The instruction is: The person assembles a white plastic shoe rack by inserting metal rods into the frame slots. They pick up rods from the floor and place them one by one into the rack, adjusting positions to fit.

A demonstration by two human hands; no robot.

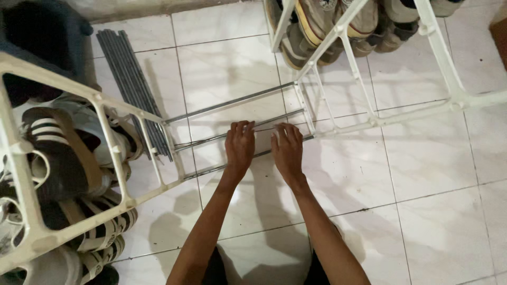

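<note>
Rod (211,170) seemingly under both hands (240,148) (288,151)

Bundle of grey rods (132,79) on white tiled floor (433,174); striped shoes (58,158), beige sneakers (322,26)

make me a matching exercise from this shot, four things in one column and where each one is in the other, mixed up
Things:
1. left hand
2. right hand
3. bundle of loose grey rods
4. white rack frame holding shoes

Places:
A. lying on the tiled floor at the upper left, beside the near rack
B. at the top right of the view
C. resting on the metal rails, on the side toward the striped shoes
D. resting on the metal rails, on the side toward the top right rack

Pairs: 1-C, 2-D, 3-A, 4-B
</note>
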